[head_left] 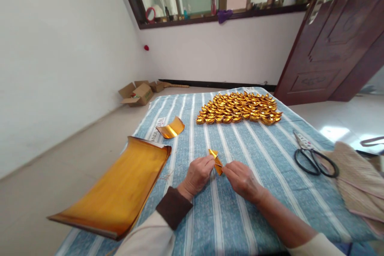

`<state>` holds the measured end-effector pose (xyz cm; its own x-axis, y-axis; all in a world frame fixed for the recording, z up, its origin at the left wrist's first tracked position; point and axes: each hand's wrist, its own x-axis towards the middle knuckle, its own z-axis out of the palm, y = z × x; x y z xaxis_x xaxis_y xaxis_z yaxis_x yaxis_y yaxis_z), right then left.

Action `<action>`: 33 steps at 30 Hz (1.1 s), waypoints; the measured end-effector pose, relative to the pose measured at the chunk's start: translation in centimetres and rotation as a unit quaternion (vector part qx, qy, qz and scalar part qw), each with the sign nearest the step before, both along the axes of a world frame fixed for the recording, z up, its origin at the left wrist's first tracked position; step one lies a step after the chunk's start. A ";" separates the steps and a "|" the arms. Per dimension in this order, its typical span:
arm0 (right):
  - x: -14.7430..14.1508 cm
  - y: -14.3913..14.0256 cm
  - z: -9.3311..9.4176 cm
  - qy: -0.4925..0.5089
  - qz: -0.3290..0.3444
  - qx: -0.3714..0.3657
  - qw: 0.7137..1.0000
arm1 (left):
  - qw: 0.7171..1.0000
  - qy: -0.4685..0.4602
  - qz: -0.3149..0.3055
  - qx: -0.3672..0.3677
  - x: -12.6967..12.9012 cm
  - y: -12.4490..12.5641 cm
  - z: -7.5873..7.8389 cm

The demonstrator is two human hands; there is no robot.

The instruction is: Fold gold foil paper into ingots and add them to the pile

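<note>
Hands are meeting near the middle of the striped cloth (240, 144), and both are working one small folded piece of gold paper (216, 160). The left hand (196, 176) is pinching the paper's left edge, its grip closed on it with fingertips. The right hand (243, 180) is doing the same from the other side, fingers closed on the paper's right corner. The paper is sitting between the two hands, lifted slightly off the cloth and tilting up towards the far side.

To the left, a thick stack of gold sheets (117, 192) is hanging over the edge of the surface, its far end curling upward. Just beyond it a single curled gold sheet (171, 129) is lying on the cloth. At the far end, a big cluster of folded gold ingots (240, 108) is lying in tight rows. On the right, black scissors (313, 158) are lying flat, well apart from the hands, beside a beige mat (357, 184).
</note>
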<state>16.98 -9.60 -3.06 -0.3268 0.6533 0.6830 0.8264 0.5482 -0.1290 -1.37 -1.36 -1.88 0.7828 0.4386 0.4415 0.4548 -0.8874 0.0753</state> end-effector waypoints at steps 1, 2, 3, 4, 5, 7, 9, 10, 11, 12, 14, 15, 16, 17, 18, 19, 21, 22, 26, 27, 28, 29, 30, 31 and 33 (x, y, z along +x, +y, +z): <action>-0.1 0.0 -0.1 -0.009 0.004 -0.002 1.000 | 1.000 0.004 0.003 -0.005 -0.1 -0.2 -0.2; -0.1 0.0 -0.3 -0.014 0.009 -0.007 1.000 | 1.000 0.006 0.006 -0.009 -0.2 -0.4 -0.3; -0.2 -0.1 -0.4 -0.017 0.015 -0.012 1.000 | 1.000 0.003 0.008 -0.012 -0.3 -0.7 -0.4; -0.2 -0.1 -0.5 -0.017 0.019 -0.017 1.000 | 1.000 -0.002 0.011 -0.013 -0.3 -0.9 -0.5; -0.3 -0.1 -0.7 -0.016 0.021 -0.021 0.999 | 1.000 -0.008 0.014 -0.015 -0.4 -1.0 -0.6; -0.3 -0.1 -0.9 -0.007 0.020 -0.028 0.999 | 0.999 -0.020 0.019 -0.020 -0.4 -1.3 -0.6; -0.2 0.0 -1.1 0.005 0.018 -0.041 0.999 | 0.999 -0.031 0.021 -0.037 -0.4 -1.5 -0.6; -0.2 0.0 -1.2 0.010 0.020 -0.048 0.999 | 0.998 -0.041 0.020 -0.049 -0.4 -1.5 -0.5; -0.1 0.0 -1.2 0.011 0.022 -0.054 0.998 | 0.997 -0.051 0.018 -0.063 -0.4 -1.5 -0.5; 0.0 0.0 -1.2 0.009 0.025 -0.058 0.998 | 0.995 -0.063 0.017 -0.079 -0.4 -1.6 -0.4; 0.1 0.0 -1.0 -0.005 0.028 -0.063 0.998 | 0.991 -0.079 0.018 -0.109 -0.4 -1.7 -0.1; 0.2 -0.1 -0.8 -0.014 0.029 -0.067 0.997 | 0.989 -0.083 0.020 -0.120 -0.3 -1.7 0.0; 0.3 -0.1 -0.6 -0.024 0.031 -0.072 0.997 | 0.988 -0.085 0.024 -0.130 -0.3 -1.8 0.1; 0.4 -0.1 -0.4 -0.032 0.033 -0.078 0.996 | 0.987 -0.084 0.028 -0.137 -0.2 -1.8 0.2; 0.4 -0.2 -0.2 -0.036 0.036 -0.084 0.995 | 0.986 -0.083 0.034 -0.143 -0.2 -1.9 0.3; 0.5 -0.2 0.0 -0.038 0.039 -0.087 0.995 | 0.985 -0.080 0.039 -0.147 -0.1 -1.9 0.3; 0.6 -0.3 0.2 -0.039 0.045 -0.086 0.995 | 0.984 -0.075 0.048 -0.154 -0.1 -2.0 0.3; 0.7 -0.3 0.2 -0.040 0.046 -0.084 0.995 | 0.984 -0.073 0.051 -0.157 -0.1 -2.0 0.2; 0.8 -0.3 0.0 -0.051 0.047 -0.094 0.993 | 0.982 -0.078 0.053 -0.161 -0.2 -1.9 -0.1; 0.9 -0.3 0.0 -0.054 0.048 -0.098 0.993 | 0.982 -0.081 0.053 -0.160 -0.2 -1.9 -0.1; 0.9 -0.2 0.0 -0.058 0.048 -0.102 0.992 | 0.982 -0.083 0.053 -0.159 -0.2 -1.9 -0.2; 1.0 -0.2 0.0 -0.062 0.047 -0.106 0.991 | 0.982 -0.085 0.052 -0.159 -0.2 -1.9 -0.2; 1.0 -0.1 0.1 -0.065 0.046 -0.110 0.991 | 0.982 -0.087 0.051 -0.159 -0.2 -1.9 -0.2; 1.0 0.0 0.2 -0.068 0.045 -0.115 0.990 | 0.982 -0.090 0.050 -0.159 -0.2 -1.9 -0.2; 1.0 0.2 0.4 -0.064 0.049 -0.127 0.989 | 0.981 -0.097 0.047 -0.162 -0.2 -1.9 -0.2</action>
<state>18.02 -9.43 -2.63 -0.4696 0.7593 0.4505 0.7895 0.5895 -0.1706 -1.57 -3.27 -2.12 0.6471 0.6464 0.4042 0.4826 -0.7578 0.4392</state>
